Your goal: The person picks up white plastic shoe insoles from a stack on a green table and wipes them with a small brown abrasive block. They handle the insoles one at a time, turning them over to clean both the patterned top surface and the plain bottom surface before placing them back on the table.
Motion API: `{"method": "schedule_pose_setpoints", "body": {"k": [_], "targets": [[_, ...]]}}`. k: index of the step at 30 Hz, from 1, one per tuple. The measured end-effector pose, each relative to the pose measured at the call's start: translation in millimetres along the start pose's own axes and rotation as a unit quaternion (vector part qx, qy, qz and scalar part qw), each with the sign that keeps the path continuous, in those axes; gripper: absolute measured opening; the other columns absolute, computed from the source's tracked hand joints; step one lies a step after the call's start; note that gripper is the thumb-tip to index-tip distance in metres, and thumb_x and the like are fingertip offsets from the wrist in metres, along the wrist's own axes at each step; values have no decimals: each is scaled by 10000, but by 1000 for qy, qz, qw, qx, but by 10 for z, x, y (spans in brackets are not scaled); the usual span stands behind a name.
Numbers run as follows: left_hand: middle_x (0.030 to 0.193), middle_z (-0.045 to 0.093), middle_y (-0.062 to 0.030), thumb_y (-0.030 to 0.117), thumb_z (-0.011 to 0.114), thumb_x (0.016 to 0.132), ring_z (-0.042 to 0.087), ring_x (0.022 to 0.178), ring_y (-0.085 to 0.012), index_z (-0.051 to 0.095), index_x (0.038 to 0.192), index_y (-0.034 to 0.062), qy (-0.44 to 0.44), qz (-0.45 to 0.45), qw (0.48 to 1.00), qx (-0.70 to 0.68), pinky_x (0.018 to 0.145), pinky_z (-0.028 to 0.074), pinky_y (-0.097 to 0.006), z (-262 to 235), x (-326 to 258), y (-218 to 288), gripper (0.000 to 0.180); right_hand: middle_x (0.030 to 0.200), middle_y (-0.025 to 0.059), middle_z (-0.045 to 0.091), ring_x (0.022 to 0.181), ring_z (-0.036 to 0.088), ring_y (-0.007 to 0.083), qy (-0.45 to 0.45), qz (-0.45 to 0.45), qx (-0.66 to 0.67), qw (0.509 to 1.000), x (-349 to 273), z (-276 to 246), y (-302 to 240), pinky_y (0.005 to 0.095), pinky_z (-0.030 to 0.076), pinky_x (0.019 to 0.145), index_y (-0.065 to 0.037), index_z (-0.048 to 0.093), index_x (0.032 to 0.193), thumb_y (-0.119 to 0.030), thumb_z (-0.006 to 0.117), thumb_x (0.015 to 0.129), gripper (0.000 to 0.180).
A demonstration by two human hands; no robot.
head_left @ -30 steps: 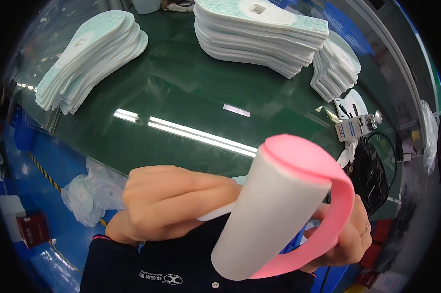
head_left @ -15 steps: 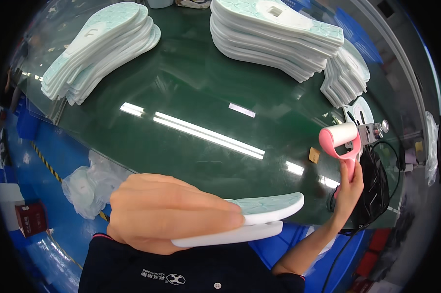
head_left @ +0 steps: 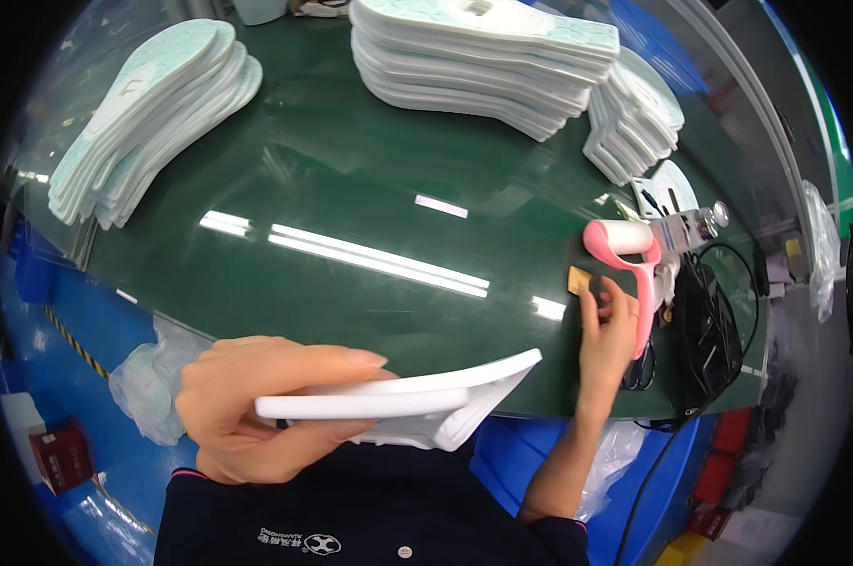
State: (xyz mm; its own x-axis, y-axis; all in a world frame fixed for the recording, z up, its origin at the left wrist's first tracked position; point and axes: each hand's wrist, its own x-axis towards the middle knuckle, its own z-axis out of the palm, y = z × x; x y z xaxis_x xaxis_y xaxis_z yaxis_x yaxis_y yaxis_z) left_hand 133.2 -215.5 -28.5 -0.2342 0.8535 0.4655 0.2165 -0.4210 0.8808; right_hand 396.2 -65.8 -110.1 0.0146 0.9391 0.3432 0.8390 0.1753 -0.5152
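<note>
My left hand (head_left: pixel 242 406) grips white moulded plastic panels (head_left: pixel 398 401) edge-on, thumb above and fingers beneath. Two white edges show, spreading apart towards the curved right end. On the right side of the green table, a pink-handled lint roller (head_left: pixel 644 292) with a white roll lies beside my right hand (head_left: pixel 608 335). That hand is open, its thumb and fingers apart, just left of the roller's handle. Close to its fingertips lies a small tan piece (head_left: pixel 577 280). I cannot tell whether the fingers touch it.
Stacks of white panels with pale teal tops stand at the far left (head_left: pixel 153 123), far middle (head_left: pixel 474 71) and far right (head_left: pixel 639 113). A clear bottle with a metal top (head_left: pixel 686 229), a black bag (head_left: pixel 705 325) and a cable are on the right. Blue bins (head_left: pixel 502 462) sit below the near edge.
My right hand has let go of the lint roller, which now lies on the table, and has moved left towards the tan piece. My left hand has tilted the panels, hiding their teal face.
</note>
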Motion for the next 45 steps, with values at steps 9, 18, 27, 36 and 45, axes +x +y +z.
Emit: {"method": "schedule_pose_setpoints", "body": {"k": [9, 18, 27, 36, 45], "targets": [[814, 658, -120, -46, 708, 591, 650, 656, -198, 634, 907, -9, -53, 7, 998, -19, 529, 486, -228, -27, -30, -15, 327, 817, 39, 488, 708, 432, 127, -23, 12, 113, 993, 72, 94, 162, 260, 379, 653, -13, 561, 856, -80, 670, 713, 192], [870, 597, -271, -112, 639, 644, 638, 760, -324, 521, 1001, -87, -172, 113, 978, -31, 607, 532, -305, -160, 45, -24, 377, 790, 19, 524, 728, 445, 104, -11, 9, 71, 997, 24, 52, 20, 237, 358, 606, -27, 565, 872, -108, 668, 723, 199], [870, 612, -253, -75, 671, 633, 648, 743, -280, 564, 937, -64, -135, 105, 985, -18, 594, 526, -269, -86, 41, -17, 323, 834, 46, 543, 738, 489, 100, -30, 56, 191, 980, -67, 35, 154, 235, 406, 671, -3, 532, 887, -130, 584, 819, 153], [933, 643, -111, -14, 683, 615, 647, 684, -191, 640, 932, 24, -63, 89, 994, 8, 530, 498, -225, 79, 8, -2, 322, 654, 88, 522, 542, 507, 142, -25, -15, 559, 829, -573, -615, -1304, 216, 409, 517, 3, 393, 949, -20, 518, 786, 206], [938, 601, -240, -164, 579, 537, 640, 767, -316, 561, 924, -5, -175, 102, 979, 13, 606, 535, -314, 13, 31, 36, 419, 568, 29, 442, 522, 380, 116, -36, -174, 624, 761, -637, -419, -1501, 225, 333, 499, -60, 386, 795, 30, 600, 680, 259]]}}
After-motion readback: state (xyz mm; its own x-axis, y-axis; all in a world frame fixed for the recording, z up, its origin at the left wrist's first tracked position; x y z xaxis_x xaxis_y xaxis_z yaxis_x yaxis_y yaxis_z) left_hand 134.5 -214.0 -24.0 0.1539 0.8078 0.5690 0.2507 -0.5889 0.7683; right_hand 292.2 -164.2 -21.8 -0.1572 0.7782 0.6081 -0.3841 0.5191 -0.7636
